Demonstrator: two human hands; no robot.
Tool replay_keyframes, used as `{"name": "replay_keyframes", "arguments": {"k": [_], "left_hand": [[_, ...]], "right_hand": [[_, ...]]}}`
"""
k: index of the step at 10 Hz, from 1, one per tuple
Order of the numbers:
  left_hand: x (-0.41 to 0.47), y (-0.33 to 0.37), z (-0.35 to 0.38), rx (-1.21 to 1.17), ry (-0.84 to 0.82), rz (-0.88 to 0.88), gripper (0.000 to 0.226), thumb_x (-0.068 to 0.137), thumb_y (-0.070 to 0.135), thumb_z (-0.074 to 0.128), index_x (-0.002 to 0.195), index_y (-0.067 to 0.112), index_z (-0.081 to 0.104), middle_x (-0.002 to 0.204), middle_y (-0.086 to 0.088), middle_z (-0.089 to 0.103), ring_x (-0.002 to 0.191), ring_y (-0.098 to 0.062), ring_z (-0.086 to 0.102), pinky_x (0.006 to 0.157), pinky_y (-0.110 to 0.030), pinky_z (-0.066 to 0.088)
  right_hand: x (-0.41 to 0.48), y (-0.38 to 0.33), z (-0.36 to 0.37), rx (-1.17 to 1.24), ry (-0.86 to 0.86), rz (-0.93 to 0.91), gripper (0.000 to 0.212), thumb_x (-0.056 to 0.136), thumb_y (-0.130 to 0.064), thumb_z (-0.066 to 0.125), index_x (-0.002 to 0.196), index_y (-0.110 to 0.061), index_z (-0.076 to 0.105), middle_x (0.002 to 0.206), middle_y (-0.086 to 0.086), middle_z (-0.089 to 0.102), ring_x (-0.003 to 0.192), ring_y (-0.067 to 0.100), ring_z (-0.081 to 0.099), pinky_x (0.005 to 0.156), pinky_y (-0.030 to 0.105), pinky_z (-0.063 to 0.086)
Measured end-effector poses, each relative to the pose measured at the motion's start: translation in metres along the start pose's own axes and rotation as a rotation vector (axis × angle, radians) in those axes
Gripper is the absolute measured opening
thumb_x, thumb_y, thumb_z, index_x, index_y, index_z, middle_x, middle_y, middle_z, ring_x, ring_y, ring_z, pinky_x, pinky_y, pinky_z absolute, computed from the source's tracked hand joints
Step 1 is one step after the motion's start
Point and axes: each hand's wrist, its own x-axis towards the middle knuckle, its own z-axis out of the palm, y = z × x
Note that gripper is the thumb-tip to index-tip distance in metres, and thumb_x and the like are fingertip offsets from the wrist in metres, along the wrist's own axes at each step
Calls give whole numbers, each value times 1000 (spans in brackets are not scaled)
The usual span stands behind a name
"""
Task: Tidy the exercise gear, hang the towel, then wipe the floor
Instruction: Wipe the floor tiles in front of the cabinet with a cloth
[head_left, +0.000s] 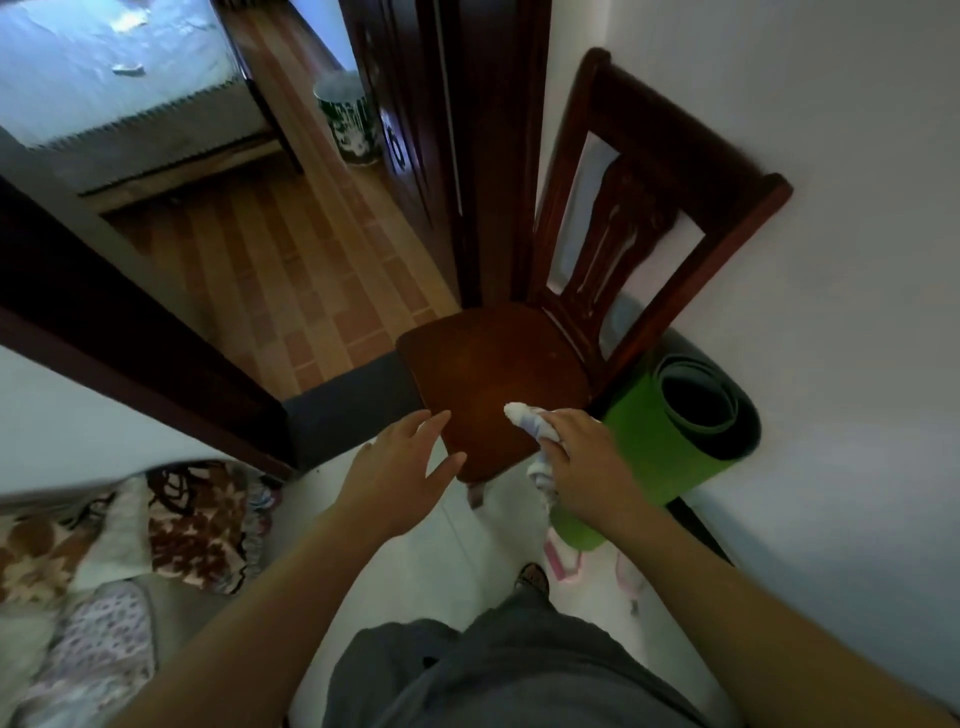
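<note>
A bunched white towel (525, 422) with pale stripes is gripped in my right hand (587, 460), just over the front right corner of a dark wooden chair (488, 374). My left hand (402, 467) hovers open with spread fingers at the seat's front left edge, holding nothing. A rolled green exercise mat (670, 441) stands upright against the white wall to the right of the chair, partly behind my right hand. Something pink and white (563, 558) lies on the pale floor below the mat; I cannot tell what it is.
A dark door frame (130, 332) and open doorway lead to a room with wood-pattern flooring (291, 270), a bed (104, 78) and a patterned bin (350, 122). Patterned bedding (156, 525) lies at lower left. The white wall (857, 312) closes off the right side.
</note>
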Motion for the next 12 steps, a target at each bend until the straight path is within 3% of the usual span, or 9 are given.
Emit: {"name": "replay_keyframes", "arguments": {"k": [3, 6, 7, 8, 10, 12], "left_hand": [[93, 9, -23, -61, -21, 22, 59, 93, 53, 36, 146, 28, 24, 151, 3, 29, 135, -18, 33, 110, -39, 33], [205, -21, -50, -9, -120, 165, 59, 93, 51, 38, 145, 27, 24, 152, 2, 27, 132, -19, 38, 106, -45, 37], [248, -36, -67, 31, -164, 229, 60, 93, 52, 38, 145, 28, 23, 152, 1, 27, 135, -20, 34, 107, -47, 35], [295, -51, -86, 74, -182, 281, 59, 93, 52, 37, 146, 29, 22, 153, 1, 26, 137, -20, 31, 108, -48, 33], [369, -70, -94, 129, -263, 364, 59, 94, 52, 34, 146, 27, 20, 152, 0, 26, 137, -22, 31, 108, -51, 32], [405, -71, -90, 150, -286, 447, 59, 93, 51, 34, 145, 26, 21, 151, -1, 28, 137, -21, 30, 108, -51, 32]], "right_hand": [[99, 9, -21, -14, -41, 94, 52, 82, -41, 31, 125, -22, 53, 122, 0, 54, 113, 22, 48, 95, 44, 42], [199, 11, -8, -18, 2, 184, 36, 94, -34, 34, 124, -25, 52, 123, -3, 54, 114, 18, 48, 96, 43, 42], [230, 6, -3, -9, 21, 257, 55, 83, -50, 26, 125, -27, 52, 122, -5, 54, 114, 19, 48, 95, 43, 43], [259, 5, 8, 40, 66, 345, 56, 83, -50, 22, 125, -27, 52, 123, -4, 54, 115, 20, 49, 95, 44, 43], [305, 15, 31, 58, 159, 441, 34, 97, -28, 35, 127, -28, 50, 126, -5, 52, 118, 17, 46, 97, 41, 41], [324, 17, 33, 33, 190, 541, 39, 94, -33, 47, 131, -21, 49, 135, -1, 45, 125, 19, 40, 99, 42, 39]]}}
